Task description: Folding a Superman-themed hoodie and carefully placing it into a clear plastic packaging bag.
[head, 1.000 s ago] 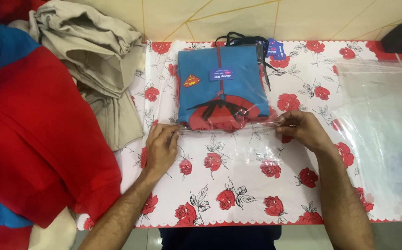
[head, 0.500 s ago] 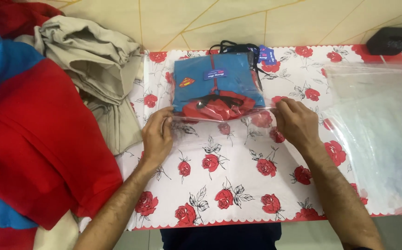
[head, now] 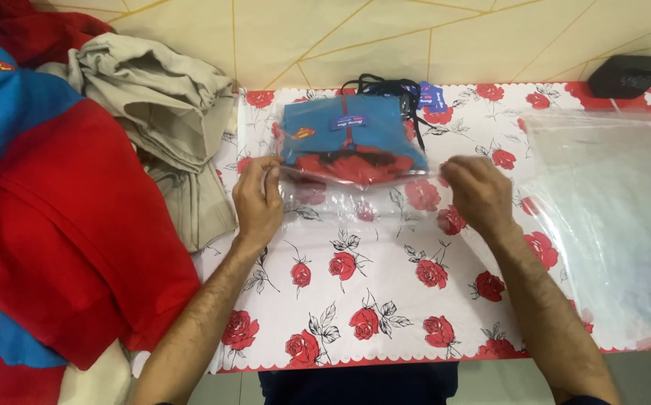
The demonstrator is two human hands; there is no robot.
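Both hands pinch the open end of a clear plastic bag (head: 355,202) holding a folded blue and red garment (head: 351,142), the left hand (head: 258,199) at one corner and the right hand (head: 479,195) opposite, on the rose-printed counter (head: 385,300). A stack of clear bags (head: 610,217) lies to the right.

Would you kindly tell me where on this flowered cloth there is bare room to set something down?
The widest free patch is the near part of the cloth, between the two forearms and down to its scalloped edge. A smaller strip lies behind the right hand, between the bagged garment and the clear bags. The left is crowded: beige clothes and red clothes.
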